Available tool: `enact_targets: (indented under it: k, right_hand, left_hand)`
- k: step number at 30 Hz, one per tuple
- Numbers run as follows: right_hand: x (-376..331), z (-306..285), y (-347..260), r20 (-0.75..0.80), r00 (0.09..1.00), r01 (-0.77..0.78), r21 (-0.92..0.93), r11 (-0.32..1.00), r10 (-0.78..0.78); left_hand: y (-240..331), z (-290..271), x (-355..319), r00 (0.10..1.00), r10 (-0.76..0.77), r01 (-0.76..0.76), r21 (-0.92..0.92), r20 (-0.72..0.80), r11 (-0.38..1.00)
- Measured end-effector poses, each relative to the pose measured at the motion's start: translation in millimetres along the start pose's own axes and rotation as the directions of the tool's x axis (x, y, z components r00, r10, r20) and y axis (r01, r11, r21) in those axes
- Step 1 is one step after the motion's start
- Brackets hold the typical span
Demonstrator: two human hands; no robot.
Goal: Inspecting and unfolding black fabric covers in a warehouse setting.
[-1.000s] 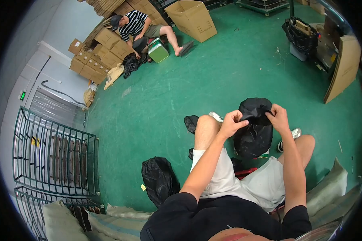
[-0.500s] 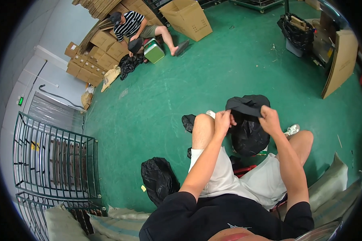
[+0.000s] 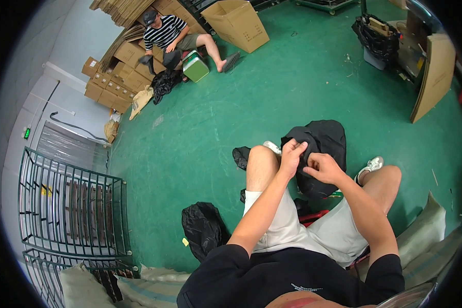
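Your left hand (image 3: pixel 294 155) pinches the edge of black cloth (image 3: pixel 299 134) right of the frame's centre; your right hand (image 3: pixel 324 168) half-curls beside it, any hold unclear. The cloth looks light and floppy, best gripped by its edge.

A: State the near count.
B: Two hands: one left hand (image 3: pixel 294 155), one right hand (image 3: pixel 324 168). Black material (image 3: pixel 331 137) at both; number of pieces cannot be told. White shoes (image 3: pixel 376 164): two.
A: Floor, left of the hands?
B: One large black bundle (image 3: pixel 202 226), one small black bundle (image 3: pixel 241 157).
A: Sacks?
B: Near left sacks (image 3: pixel 82 287), at least two; near right sack (image 3: pixel 423 226), at least one.
A: Far left?
B: One seated person (image 3: pixel 164 32), one green box (image 3: pixel 196 68), one open carton (image 3: pixel 244 31). Stacked cartons (image 3: pixel 131 77) overlap; total unconfirmed.
A: Left wall?
B: One green lit sign (image 3: pixel 26 133).
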State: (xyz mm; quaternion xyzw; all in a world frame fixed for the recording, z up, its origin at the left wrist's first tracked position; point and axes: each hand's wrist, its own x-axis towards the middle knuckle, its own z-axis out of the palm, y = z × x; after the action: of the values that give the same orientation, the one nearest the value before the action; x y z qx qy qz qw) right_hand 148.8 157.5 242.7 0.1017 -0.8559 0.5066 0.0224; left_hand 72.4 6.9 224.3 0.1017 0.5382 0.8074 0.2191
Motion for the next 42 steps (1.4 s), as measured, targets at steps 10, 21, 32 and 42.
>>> enact_targets:
  k: [10, 21, 32, 42]
  right_hand:
    - [26.4, -63.0, 47.6, -0.336, 0.906, 0.009, 0.624, 0.781, 0.258]
    - [-4.8, -51.4, 35.7, 0.454, 0.8, -0.493, 0.87, 0.0, -0.392]
    - [12.8, -84.3, 27.3, -0.109, 0.993, 0.107, 0.994, -0.033, -0.037]
    - [6.3, -86.8, 22.0, -0.111, 0.994, 0.111, 0.994, 0.016, 0.011]
  left_hand:
    - [45.6, -4.4, -17.7, 0.936, -0.056, 0.19, -0.364, 0.347, 0.912]
    - [80.0, 32.4, -11.6, 0.805, 0.121, 0.29, -0.563, 0.581, 0.774]
    - [29.7, -9.8, -10.6, 0.862, -0.31, 0.472, -0.41, 0.401, 0.78]
    - [-6.4, 15.8, -22.5, 0.773, -0.613, 0.634, -0.17, 0.167, 0.754]
